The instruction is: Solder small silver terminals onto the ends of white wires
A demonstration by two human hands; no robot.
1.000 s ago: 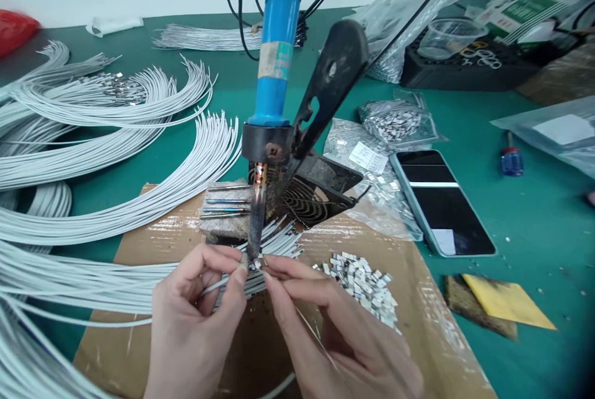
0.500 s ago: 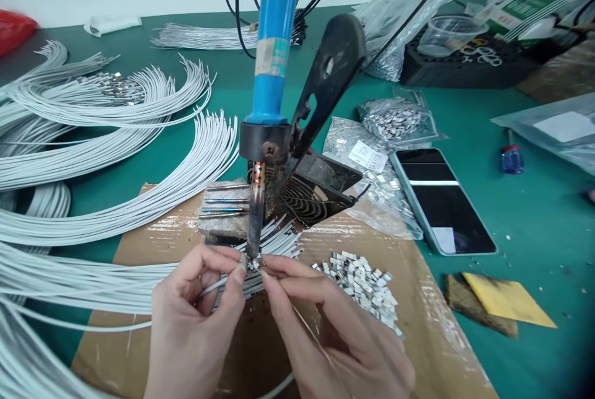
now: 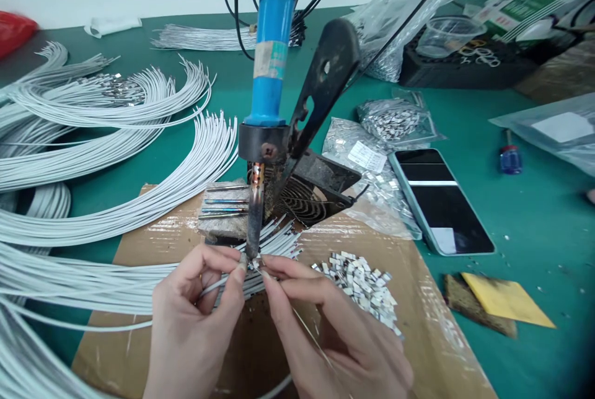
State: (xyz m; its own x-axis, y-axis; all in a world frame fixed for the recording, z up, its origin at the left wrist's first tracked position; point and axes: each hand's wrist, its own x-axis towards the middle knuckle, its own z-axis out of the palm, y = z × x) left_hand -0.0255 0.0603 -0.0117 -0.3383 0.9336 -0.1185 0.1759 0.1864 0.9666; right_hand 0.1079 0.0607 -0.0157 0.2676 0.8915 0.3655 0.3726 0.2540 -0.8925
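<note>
My left hand pinches a thin white wire between thumb and forefinger, holding its end under the tip of the soldering iron, which stands blue-handled in a black holder. My right hand is closed in a pinch beside it, fingertips at the same spot, with a thin strand of solder wire running back across the palm. A small metal piece seems to sit between the fingertips, too small to make out. The iron's tip points down at them.
Bundles of white wires fan over the green table at left. A pile of small metal terminals lies on the cardboard sheet. A phone, bags of terminals, a small screwdriver and a yellow sponge lie right.
</note>
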